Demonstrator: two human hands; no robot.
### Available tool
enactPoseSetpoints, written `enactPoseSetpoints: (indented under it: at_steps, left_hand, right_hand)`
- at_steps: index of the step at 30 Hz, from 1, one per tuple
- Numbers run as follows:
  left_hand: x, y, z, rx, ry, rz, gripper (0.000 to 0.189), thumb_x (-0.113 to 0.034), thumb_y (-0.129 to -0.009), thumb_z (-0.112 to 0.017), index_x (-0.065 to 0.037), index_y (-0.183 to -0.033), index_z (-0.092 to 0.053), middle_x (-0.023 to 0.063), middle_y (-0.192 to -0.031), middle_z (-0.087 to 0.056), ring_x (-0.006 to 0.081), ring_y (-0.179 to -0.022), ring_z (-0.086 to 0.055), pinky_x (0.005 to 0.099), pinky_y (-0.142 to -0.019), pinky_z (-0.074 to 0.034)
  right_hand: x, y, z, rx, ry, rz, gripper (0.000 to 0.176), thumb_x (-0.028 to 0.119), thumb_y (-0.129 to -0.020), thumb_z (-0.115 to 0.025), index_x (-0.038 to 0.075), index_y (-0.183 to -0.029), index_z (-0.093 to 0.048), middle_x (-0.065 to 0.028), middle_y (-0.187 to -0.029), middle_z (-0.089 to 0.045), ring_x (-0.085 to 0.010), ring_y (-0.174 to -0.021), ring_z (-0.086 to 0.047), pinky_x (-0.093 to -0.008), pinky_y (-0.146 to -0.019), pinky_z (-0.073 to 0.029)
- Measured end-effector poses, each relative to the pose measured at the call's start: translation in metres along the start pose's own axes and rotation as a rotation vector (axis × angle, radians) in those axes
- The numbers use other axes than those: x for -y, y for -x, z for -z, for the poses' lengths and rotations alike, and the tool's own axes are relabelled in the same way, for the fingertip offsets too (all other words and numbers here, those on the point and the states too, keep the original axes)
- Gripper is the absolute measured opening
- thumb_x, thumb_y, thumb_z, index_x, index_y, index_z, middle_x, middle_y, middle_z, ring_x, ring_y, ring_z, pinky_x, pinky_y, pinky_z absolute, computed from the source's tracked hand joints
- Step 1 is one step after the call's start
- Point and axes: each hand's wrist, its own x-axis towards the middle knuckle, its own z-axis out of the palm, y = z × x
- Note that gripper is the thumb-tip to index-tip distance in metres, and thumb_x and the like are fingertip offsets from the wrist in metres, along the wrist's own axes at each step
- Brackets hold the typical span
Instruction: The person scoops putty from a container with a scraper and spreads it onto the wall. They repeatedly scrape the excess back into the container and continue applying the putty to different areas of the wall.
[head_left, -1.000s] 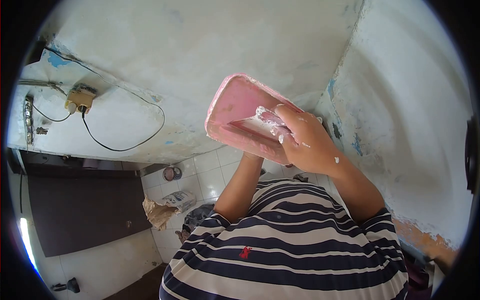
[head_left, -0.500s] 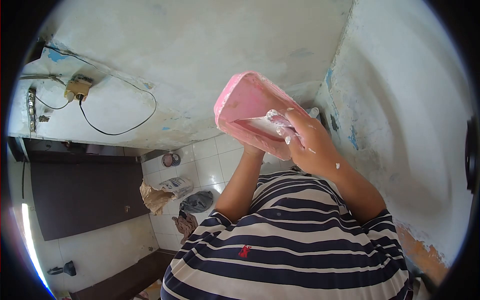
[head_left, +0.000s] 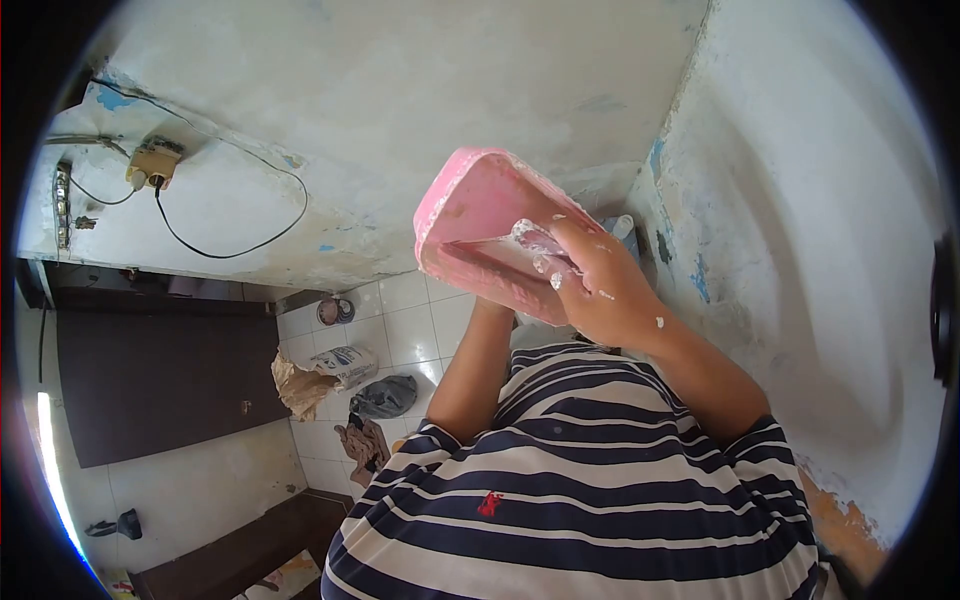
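With fingers closed around a putty knife, the right hand lies over the pink tub's right end, blade pointing left along its slanting long axis, while the left hand is underneath, its hidden fingers' grip impossible to tell.

This looks like a room in a home. A boxy cream plastic socket sits on the patchy grey-white plaster wall, whose lower edge meets a glossy white square-tiled floor
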Motion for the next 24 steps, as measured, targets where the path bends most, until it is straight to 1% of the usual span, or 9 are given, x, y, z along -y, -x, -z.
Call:
enactPoseSetpoints:
  at_steps: [1, 2, 4, 8, 10, 11, 17, 19, 24]
  left_hand:
    - [-0.003, 0.004, -0.016, -0.207, 0.028, 0.061, 0.055, -0.044, -0.097, -0.056, -0.003, -0.134, -0.050, 0.0163, -0.126, -0.060, 0.0261, -0.114, -0.062, 0.0416, -0.095, -0.057]
    - [0.002, -0.003, 0.019, -0.211, 0.032, 0.058, 0.055, -0.044, -0.097, -0.056, -0.003, -0.134, -0.050, 0.0163, -0.126, -0.060, 0.0261, -0.114, -0.062, 0.0416, -0.095, -0.057]
    - [0.012, -0.026, 0.115, 0.374, -0.333, -0.356, 0.067, -0.054, -0.099, -0.047, -0.013, -0.149, -0.034, 0.0127, -0.146, -0.046, 0.0281, -0.131, -0.049, 0.0453, -0.107, -0.047]
    - [0.006, -0.021, 0.101, 0.372, -0.375, -0.348, 0.067, -0.053, -0.099, -0.048, -0.012, -0.150, -0.032, 0.0121, -0.147, -0.045, 0.0282, -0.132, -0.048, 0.0451, -0.107, -0.047]
    - [0.000, -0.015, 0.083, 0.230, -0.266, -0.222, 0.058, -0.050, -0.096, -0.053, -0.011, -0.138, -0.047, 0.0132, -0.129, -0.058, 0.0261, -0.116, -0.061, 0.0425, -0.098, -0.056]
    - [-0.001, -0.014, 0.077, 0.226, -0.263, -0.221, 0.058, -0.050, -0.096, -0.053, -0.011, -0.138, -0.047, 0.0132, -0.129, -0.058, 0.0261, -0.116, -0.061, 0.0425, -0.098, -0.056]
    - [-0.018, -0.016, 0.058, 0.158, -0.152, -0.281, 0.067, -0.062, -0.097, -0.039, -0.012, -0.142, -0.042, 0.0119, -0.133, -0.055, 0.0272, -0.121, -0.058, 0.0441, -0.099, -0.053]
    - [-0.028, -0.022, 0.065, 0.211, -0.372, -0.373, 0.075, -0.072, -0.097, -0.025, -0.017, -0.148, -0.035, 0.0070, -0.144, -0.045, 0.0251, -0.131, -0.047, 0.0429, -0.107, -0.044]
    - [-0.043, -0.021, 0.044, 0.155, -0.347, -0.444, 0.077, -0.074, -0.096, -0.025, -0.018, -0.148, -0.034, 0.0049, -0.144, -0.044, 0.0242, -0.133, -0.044, 0.0417, -0.109, -0.040]
  right_hand:
    - [0.001, 0.000, 0.002, 0.018, -0.022, -0.028, 0.028, -0.004, -0.082, -0.055, -0.003, -0.110, -0.056, -0.0270, -0.103, -0.062, -0.0479, -0.096, -0.058, -0.0483, -0.081, -0.047]
    - [0.002, 0.001, 0.002, 0.037, -0.046, -0.056, 0.030, -0.004, -0.085, -0.054, -0.004, -0.115, -0.056, -0.0274, -0.106, -0.061, -0.0479, -0.098, -0.057, -0.0460, -0.084, -0.047]
    - [-0.001, 0.004, -0.002, 0.025, -0.073, -0.072, 0.028, -0.003, -0.086, -0.055, -0.004, -0.114, -0.056, -0.0274, -0.104, -0.062, -0.0475, -0.096, -0.057, -0.0456, -0.082, -0.047]
    - [-0.007, 0.005, -0.007, 0.019, -0.076, -0.122, 0.026, -0.001, -0.087, -0.056, -0.005, -0.113, -0.055, -0.0274, -0.099, -0.063, -0.0467, -0.089, -0.060, -0.0445, -0.076, -0.048]
    - [0.000, -0.001, -0.005, 0.003, -0.046, -0.130, 0.024, -0.002, -0.085, -0.056, -0.003, -0.109, -0.054, -0.0267, -0.095, -0.062, -0.0472, -0.088, -0.060, -0.0478, -0.074, -0.047]
    - [0.005, -0.005, -0.004, -0.012, -0.017, -0.129, 0.023, -0.002, -0.083, -0.056, -0.002, -0.106, -0.053, -0.0261, -0.092, -0.062, -0.0476, -0.086, -0.060, -0.0511, -0.071, -0.047]
    - [0.013, -0.025, -0.007, 0.037, 0.105, -0.194, 0.022, 0.000, -0.084, -0.057, -0.003, -0.105, -0.052, -0.0269, -0.084, -0.062, -0.0483, -0.078, -0.060, -0.0527, -0.068, -0.046]
    - [0.007, -0.032, -0.018, 0.038, 0.124, -0.245, 0.023, 0.001, -0.085, -0.057, -0.003, -0.107, -0.052, -0.0274, -0.085, -0.062, -0.0482, -0.079, -0.061, -0.0527, -0.068, -0.047]
    - [-0.004, -0.035, -0.054, -0.059, 0.112, -0.235, 0.028, 0.002, -0.086, -0.056, -0.004, -0.114, -0.052, -0.0273, -0.086, -0.064, -0.0487, -0.081, -0.062, -0.0517, -0.070, -0.048]
